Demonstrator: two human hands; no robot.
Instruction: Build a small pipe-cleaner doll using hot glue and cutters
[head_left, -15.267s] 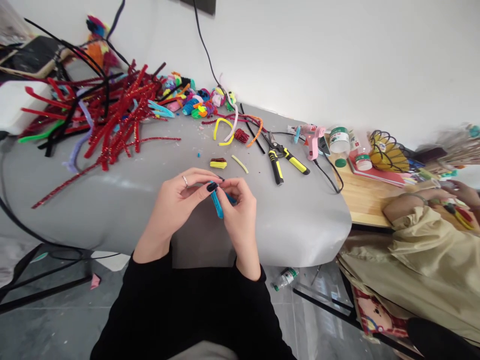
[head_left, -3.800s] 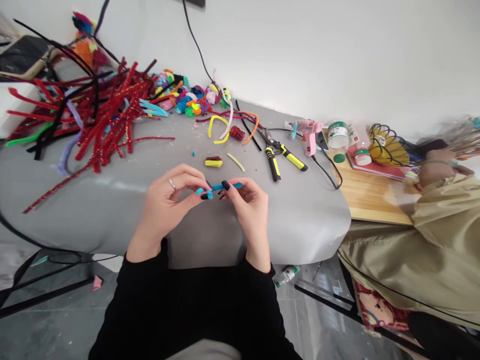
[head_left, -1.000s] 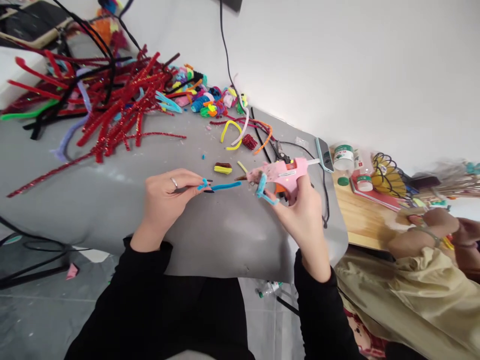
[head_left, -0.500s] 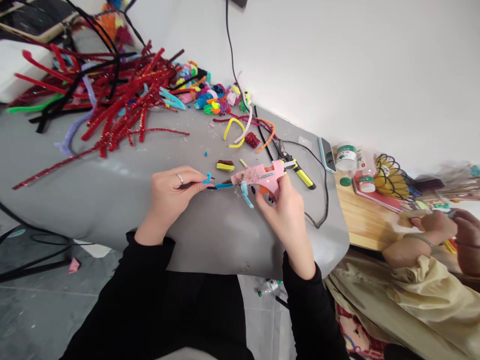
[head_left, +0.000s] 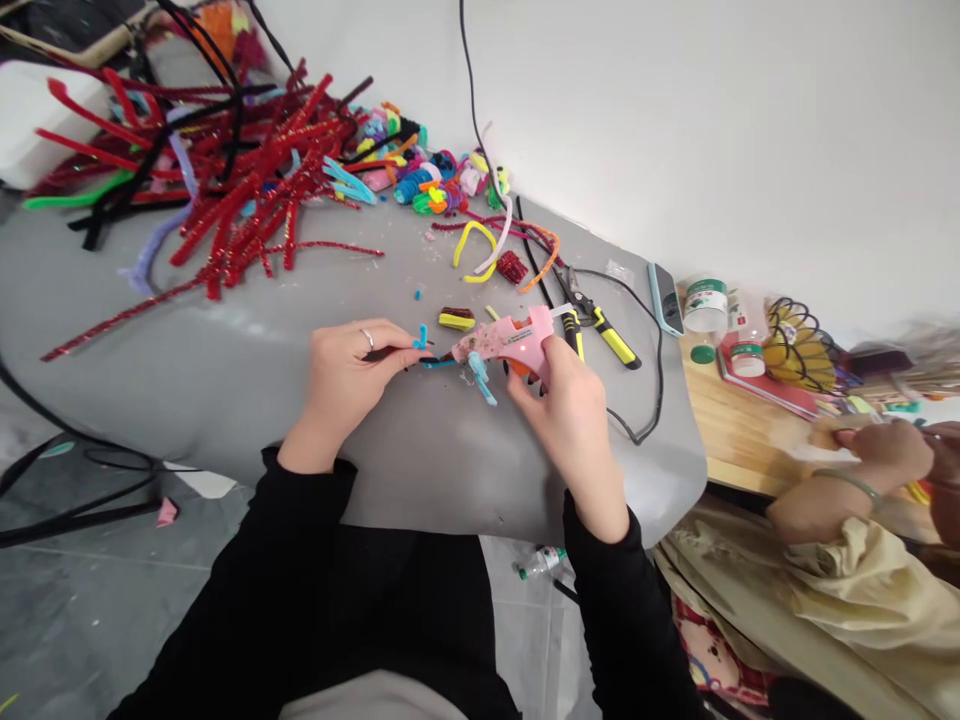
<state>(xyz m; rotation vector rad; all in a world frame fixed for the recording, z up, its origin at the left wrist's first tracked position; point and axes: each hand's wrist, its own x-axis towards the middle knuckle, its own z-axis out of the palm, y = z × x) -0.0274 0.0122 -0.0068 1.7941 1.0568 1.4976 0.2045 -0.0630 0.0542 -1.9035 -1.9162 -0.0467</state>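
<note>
My left hand (head_left: 349,375), a ring on one finger, pinches a small bright blue pipe cleaner (head_left: 422,338) between thumb and fingertips. Its short end stands upward and another blue length runs right, under the glue gun. In my right hand (head_left: 574,415) is a pink hot glue gun (head_left: 510,340), fingers wrapped round its handle. The nozzle points left, close to my left fingertips; I cannot tell if it touches the blue piece. A light blue pipe cleaner bit (head_left: 480,378) hangs by the gun's underside. Just beyond lies a small yellow and brown bundle (head_left: 457,318).
Red pipe cleaners (head_left: 247,170) are heaped at the left, with colourful wound pieces (head_left: 435,185) beside them. Yellow-handled pliers (head_left: 611,335), a black cable (head_left: 660,390) and a phone (head_left: 665,298) lie to the right. A co-worker's hands (head_left: 892,450) are at the neighbouring wooden table (head_left: 731,425).
The glue gun has moved left, bringing its nozzle nearer my left fingertips. My left hand keeps its pinch on the blue piece. The whole view has shifted slightly.
</note>
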